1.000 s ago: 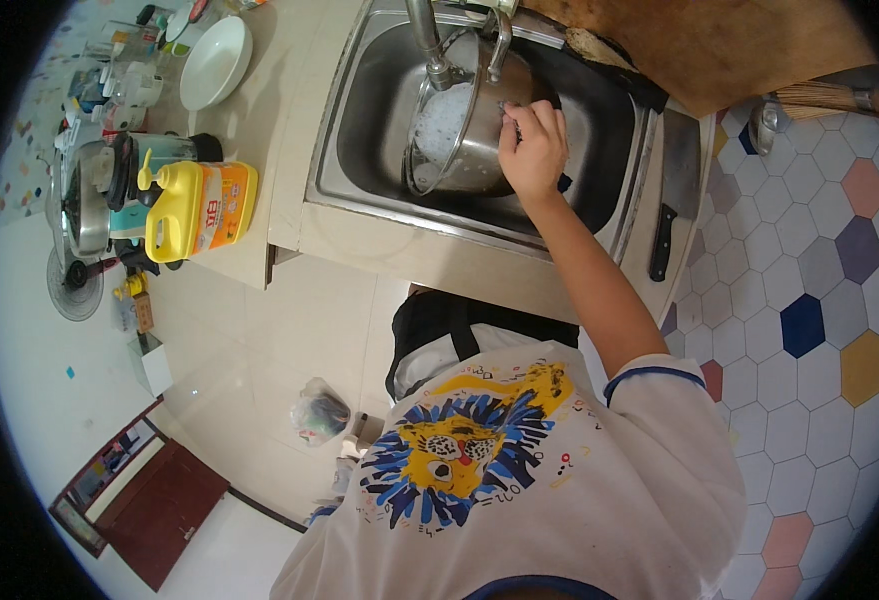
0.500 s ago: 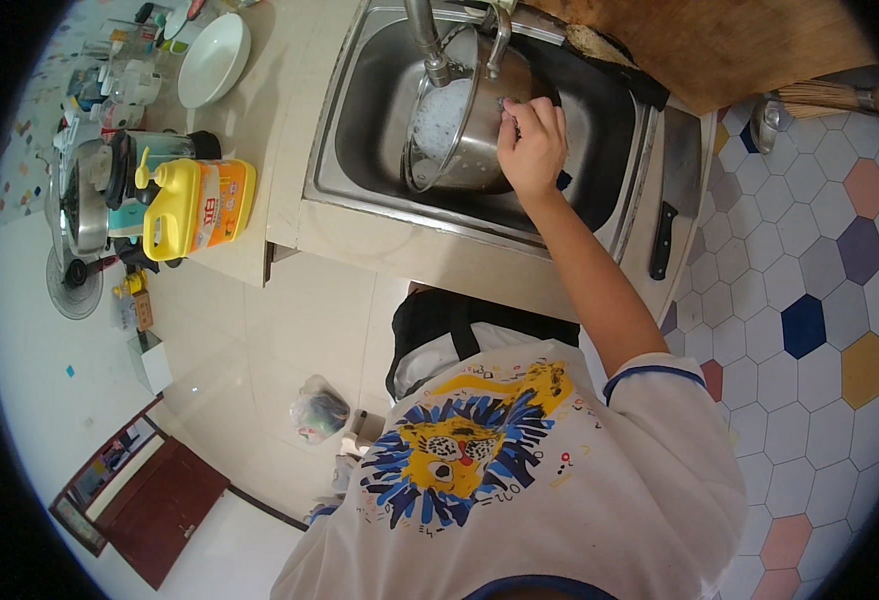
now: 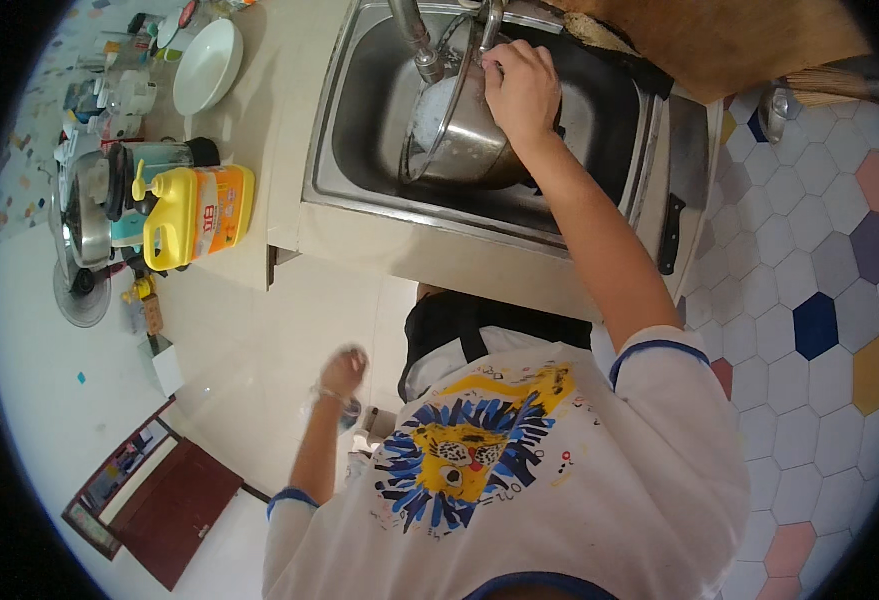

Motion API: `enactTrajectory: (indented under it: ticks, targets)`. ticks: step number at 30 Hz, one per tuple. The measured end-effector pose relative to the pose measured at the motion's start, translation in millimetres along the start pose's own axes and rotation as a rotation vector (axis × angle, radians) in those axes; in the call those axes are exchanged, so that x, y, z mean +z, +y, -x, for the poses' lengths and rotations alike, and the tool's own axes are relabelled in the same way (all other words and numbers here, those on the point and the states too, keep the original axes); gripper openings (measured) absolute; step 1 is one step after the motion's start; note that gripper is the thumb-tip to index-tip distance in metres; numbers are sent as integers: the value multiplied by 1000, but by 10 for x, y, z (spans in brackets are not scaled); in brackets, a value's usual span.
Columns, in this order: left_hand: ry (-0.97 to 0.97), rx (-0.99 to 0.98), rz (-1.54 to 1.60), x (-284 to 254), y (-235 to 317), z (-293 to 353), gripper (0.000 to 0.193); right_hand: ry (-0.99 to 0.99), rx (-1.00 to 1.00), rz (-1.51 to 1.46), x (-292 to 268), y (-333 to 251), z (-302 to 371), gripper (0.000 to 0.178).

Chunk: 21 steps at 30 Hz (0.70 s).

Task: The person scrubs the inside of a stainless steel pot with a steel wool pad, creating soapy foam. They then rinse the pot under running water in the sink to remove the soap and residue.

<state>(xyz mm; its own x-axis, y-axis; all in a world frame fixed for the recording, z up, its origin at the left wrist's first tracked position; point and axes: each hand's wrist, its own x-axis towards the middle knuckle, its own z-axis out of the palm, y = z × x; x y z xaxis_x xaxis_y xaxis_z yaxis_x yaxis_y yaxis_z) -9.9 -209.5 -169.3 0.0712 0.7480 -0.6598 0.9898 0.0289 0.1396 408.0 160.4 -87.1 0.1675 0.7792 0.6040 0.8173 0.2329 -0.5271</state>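
My right hand (image 3: 521,90) reaches over the sink (image 3: 319,190), its fingers curled and pinched at the lower end of a curved metal tap lever (image 3: 491,28). Below that hand, a metal pot (image 3: 474,120) lies tipped on its side in the basin, its mouth facing left. White suds (image 3: 432,112) fill part of the pot's opening. Beside the lever, the metal tap spout (image 3: 416,45) points down at the pot's mouth. Away from the counter, my left hand (image 3: 344,372) hangs over the floor, blurred by motion, with nothing visible in it.
A yellow pump bottle (image 3: 199,215) stands on the left counter beside a blender-like jar (image 3: 159,155) and a white bowl (image 3: 207,68). Right of the sink lies a large knife (image 3: 671,235) with a black handle. A wooden board (image 3: 719,40) leans behind the sink.
My right hand has moved up from the pot's side to the tap lever. The pot has tilted slightly. My left hand has come into view at the lower left.
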Motion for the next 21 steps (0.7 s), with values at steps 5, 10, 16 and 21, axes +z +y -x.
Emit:
enactTrajectory:
  ticks: [5,10,16,21]
  targets:
    - [558,391,495,-1943,1500,-1175,24,-23,-46,-35,-137,-228,511,4]
    - [592,590,549,-1956,2281,-2065,32,38,35,-30,-92,-156,249,4]
    - [592,428,687,-1950,2528,-2175,40,-38,-130,-153,-103,-400,649,2]
    - [524,367,712,-2000,2450,-2204,45,123,164,-31,-37,-141,174,4]
